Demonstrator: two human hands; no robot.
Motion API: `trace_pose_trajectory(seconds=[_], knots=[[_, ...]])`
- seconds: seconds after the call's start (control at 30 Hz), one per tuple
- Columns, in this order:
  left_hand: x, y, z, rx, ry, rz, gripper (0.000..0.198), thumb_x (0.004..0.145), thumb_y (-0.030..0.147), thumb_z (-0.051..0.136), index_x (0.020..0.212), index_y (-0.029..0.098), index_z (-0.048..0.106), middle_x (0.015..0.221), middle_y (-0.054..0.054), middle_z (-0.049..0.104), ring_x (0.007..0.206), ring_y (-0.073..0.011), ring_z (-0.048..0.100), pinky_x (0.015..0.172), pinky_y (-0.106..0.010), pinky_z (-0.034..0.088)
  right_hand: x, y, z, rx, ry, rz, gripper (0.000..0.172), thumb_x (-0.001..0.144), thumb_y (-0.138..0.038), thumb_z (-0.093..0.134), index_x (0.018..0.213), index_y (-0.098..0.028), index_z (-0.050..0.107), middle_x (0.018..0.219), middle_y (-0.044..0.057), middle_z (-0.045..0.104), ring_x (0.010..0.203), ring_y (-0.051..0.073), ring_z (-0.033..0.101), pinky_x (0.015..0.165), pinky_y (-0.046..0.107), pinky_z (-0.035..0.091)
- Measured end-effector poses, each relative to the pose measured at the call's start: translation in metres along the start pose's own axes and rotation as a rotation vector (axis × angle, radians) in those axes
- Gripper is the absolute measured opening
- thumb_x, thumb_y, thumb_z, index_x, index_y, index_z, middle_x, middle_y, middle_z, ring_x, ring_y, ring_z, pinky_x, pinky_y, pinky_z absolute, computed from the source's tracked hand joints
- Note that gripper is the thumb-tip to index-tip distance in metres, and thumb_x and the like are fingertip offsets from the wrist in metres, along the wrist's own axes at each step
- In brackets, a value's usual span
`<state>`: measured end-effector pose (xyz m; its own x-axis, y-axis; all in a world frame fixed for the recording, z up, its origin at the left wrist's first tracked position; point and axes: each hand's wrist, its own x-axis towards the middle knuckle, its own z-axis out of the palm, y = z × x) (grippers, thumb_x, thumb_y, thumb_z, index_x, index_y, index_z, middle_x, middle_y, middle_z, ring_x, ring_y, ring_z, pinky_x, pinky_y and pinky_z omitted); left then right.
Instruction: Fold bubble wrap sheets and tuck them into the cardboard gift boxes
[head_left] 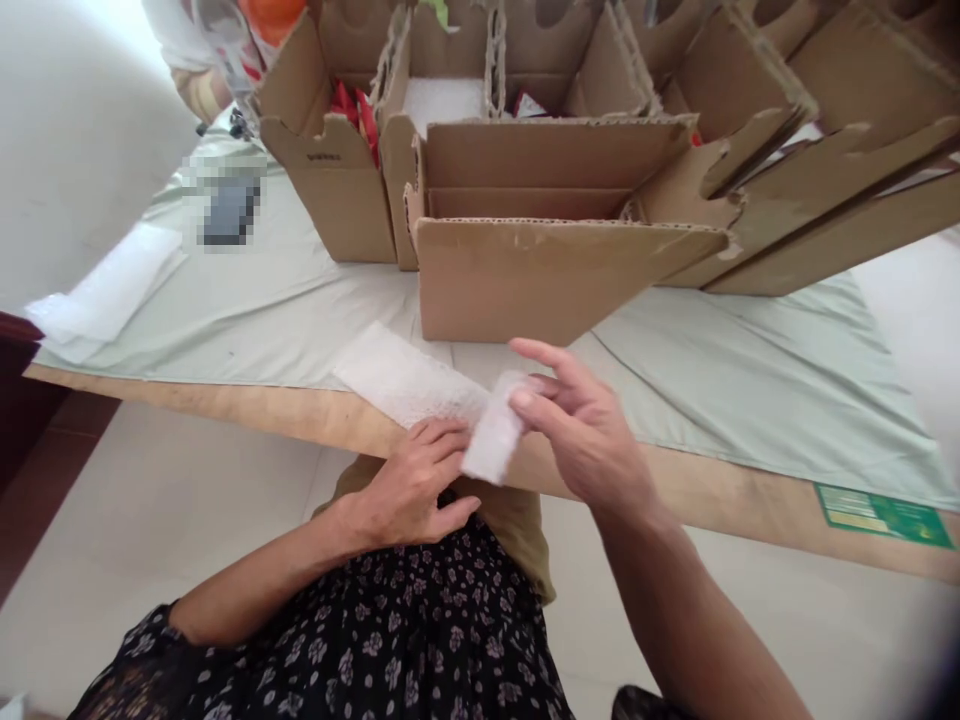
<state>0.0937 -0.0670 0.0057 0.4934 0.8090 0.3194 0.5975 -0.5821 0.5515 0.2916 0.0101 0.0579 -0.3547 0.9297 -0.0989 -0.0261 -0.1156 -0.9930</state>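
Note:
My right hand [589,430] pinches a small white piece of what looks like bubble wrap [491,440] between thumb and fingers, its index finger stretched out. That piece hangs tilted at the table's front edge. A longer white strip of bubble wrap [405,375] lies flat on the cloth to its left, and whether the two are joined I cannot tell. My left hand [424,480] rests open, its fingertips on the near end of the strip and its thumb apart. Just behind the hands stands an open cardboard box [540,280], its inside mostly hidden.
Several open cardboard boxes [337,200] stand along the back, some holding red packets [360,115]. White wrap sheets [112,285] lie at the left, near a blurred dark object [231,210]. Another person's arm [199,90] shows at top left. A green card [885,515] sits at the right edge.

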Motion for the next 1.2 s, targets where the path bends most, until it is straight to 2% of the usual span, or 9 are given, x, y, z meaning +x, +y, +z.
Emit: trace_pose_trajectory(seconds=[0.17, 0.27, 0.43, 0.53, 0.63, 0.77, 0.9, 1.07, 1.2], knots=[[-0.033, 0.003, -0.012, 0.024, 0.283, -0.09, 0.017, 0.089, 0.017, 0.069, 0.105, 0.018, 0.069, 0.1, -0.008, 0.076, 0.105, -0.0261, 0.069, 0.099, -0.047, 0.056, 0.038, 0.037, 0.029, -0.053, -0.143, 0.164, 0.056, 0.092, -0.045, 0.07, 0.141, -0.024, 0.054, 0.101, 0.007, 0.075, 0.092, 0.02, 0.074, 0.063, 0.027, 0.06], [-0.04, 0.002, -0.016, 0.114, 0.424, -0.171, 0.021, 0.089, 0.016, 0.069, 0.11, 0.018, 0.068, 0.103, -0.009, 0.073, 0.103, -0.0247, 0.068, 0.094, -0.043, 0.057, 0.04, 0.044, 0.029, -0.117, -0.193, 0.139, 0.048, 0.098, -0.044, 0.062, 0.139, -0.022, 0.055, 0.109, 0.01, 0.076, 0.096, 0.021, 0.076, 0.07, 0.031, 0.063], [-0.027, -0.008, -0.012, 0.19, 0.25, -0.172, 0.027, 0.09, 0.025, 0.071, 0.115, 0.015, 0.069, 0.117, -0.015, 0.071, 0.114, -0.0324, 0.065, 0.098, -0.05, 0.056, 0.019, 0.026, 0.001, -0.478, -0.266, -0.165, 0.035, 0.099, -0.025, 0.054, 0.133, -0.024, 0.063, 0.122, 0.009, 0.076, 0.113, 0.023, 0.073, 0.093, 0.04, 0.063], [-0.025, -0.013, -0.007, 0.163, 0.227, -0.175, 0.022, 0.089, 0.023, 0.07, 0.11, 0.016, 0.07, 0.115, -0.014, 0.071, 0.114, -0.0316, 0.064, 0.1, -0.05, 0.055, 0.004, 0.024, -0.019, -0.927, -0.359, -0.454, 0.047, 0.094, -0.007, 0.049, 0.133, -0.025, 0.066, 0.139, 0.009, 0.069, 0.134, 0.028, 0.063, 0.108, 0.051, 0.055], [-0.029, -0.016, -0.004, 0.144, 0.254, -0.171, 0.021, 0.089, 0.021, 0.07, 0.11, 0.016, 0.069, 0.117, -0.013, 0.071, 0.117, -0.0308, 0.063, 0.103, -0.05, 0.054, 0.0, 0.037, -0.026, -1.233, -0.337, -0.656, 0.037, 0.096, -0.007, 0.052, 0.124, -0.023, 0.072, 0.145, 0.011, 0.065, 0.14, 0.034, 0.057, 0.1, 0.052, 0.057], [-0.035, -0.013, -0.006, 0.145, 0.285, -0.193, 0.021, 0.09, 0.021, 0.069, 0.111, 0.018, 0.067, 0.118, -0.013, 0.07, 0.122, -0.0308, 0.062, 0.106, -0.051, 0.054, 0.0, 0.055, -0.019, -1.222, -0.29, -0.844, 0.027, 0.098, -0.007, 0.054, 0.109, -0.021, 0.075, 0.136, 0.009, 0.072, 0.136, 0.031, 0.06, 0.095, 0.045, 0.057], [-0.035, -0.004, -0.006, 0.106, 0.196, -0.122, 0.033, 0.088, 0.025, 0.07, 0.12, 0.018, 0.065, 0.128, -0.017, 0.068, 0.13, -0.0337, 0.06, 0.113, -0.058, 0.05, -0.027, 0.055, -0.018, -1.117, -0.259, -0.89, 0.025, 0.096, -0.007, 0.056, 0.113, -0.018, 0.072, 0.123, 0.01, 0.077, 0.127, 0.027, 0.066, 0.095, 0.042, 0.056], [-0.021, 0.005, 0.005, 0.051, -0.055, 0.116, 0.054, 0.085, 0.038, 0.075, 0.13, 0.012, 0.061, 0.135, -0.024, 0.066, 0.137, -0.0384, 0.057, 0.119, -0.064, 0.044, -0.089, 0.059, -0.024, -1.124, -0.057, -0.81, 0.029, 0.093, -0.005, 0.06, 0.117, -0.019, 0.069, 0.11, 0.01, 0.081, 0.106, 0.024, 0.075, 0.081, 0.038, 0.056], [-0.014, 0.011, 0.011, 0.08, -0.013, 0.169, 0.045, 0.088, 0.034, 0.075, 0.126, 0.014, 0.064, 0.132, -0.022, 0.07, 0.134, -0.0372, 0.06, 0.117, -0.066, 0.044, -0.109, 0.069, -0.019, -1.065, 0.057, -0.74, 0.031, 0.092, -0.004, 0.06, 0.118, -0.02, 0.068, 0.107, 0.009, 0.081, 0.102, 0.024, 0.075, 0.078, 0.037, 0.054]])
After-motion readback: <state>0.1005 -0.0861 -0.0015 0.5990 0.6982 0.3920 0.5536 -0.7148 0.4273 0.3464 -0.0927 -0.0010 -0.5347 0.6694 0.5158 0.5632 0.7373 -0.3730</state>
